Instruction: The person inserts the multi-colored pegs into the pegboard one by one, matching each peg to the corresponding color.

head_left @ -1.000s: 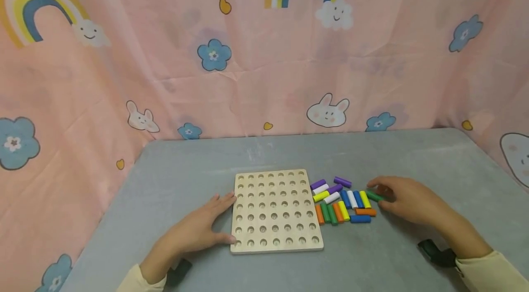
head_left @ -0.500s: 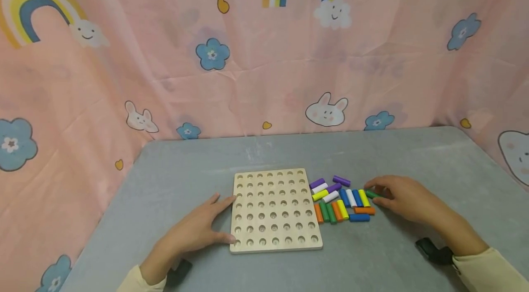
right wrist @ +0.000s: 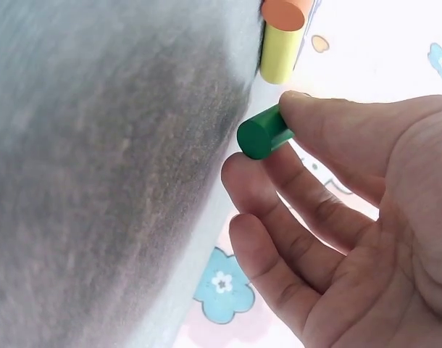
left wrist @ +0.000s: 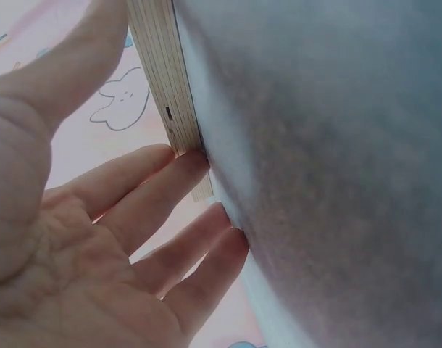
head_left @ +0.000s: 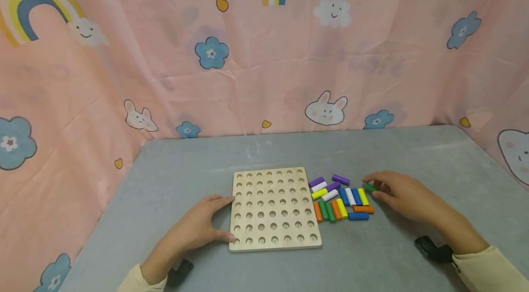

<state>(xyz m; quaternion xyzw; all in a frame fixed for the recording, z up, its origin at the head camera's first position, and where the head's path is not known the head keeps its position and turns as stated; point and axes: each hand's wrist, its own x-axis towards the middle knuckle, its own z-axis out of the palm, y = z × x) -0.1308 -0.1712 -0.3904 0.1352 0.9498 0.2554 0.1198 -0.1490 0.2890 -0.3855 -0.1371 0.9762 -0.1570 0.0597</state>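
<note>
A pale wooden board [head_left: 272, 209] with rows of round holes lies on the grey table. My left hand [head_left: 194, 225] rests at its left edge, the thumb by the near corner and the fingers fairly straight. In the left wrist view, those fingertips touch the side of the board [left wrist: 167, 94]. My right hand [head_left: 407, 195] pinches a green peg [head_left: 369, 187] between thumb and fingers, just right of the other pegs. In the right wrist view, the thumb lies on top of the green peg [right wrist: 259, 138], one end of which faces the camera.
Several loose pegs in purple, white, yellow, blue, orange and green lie right of the board, among them a yellow peg [head_left: 363, 197], an orange peg [head_left: 363, 210] and a blue peg [head_left: 358, 216]. A pink patterned curtain [head_left: 248, 90] hangs behind the table [head_left: 198, 159].
The green peg in my right hand has shifted slightly away from me and turned a little. My left hand stays at the board's edge. The head view has moved slightly.
</note>
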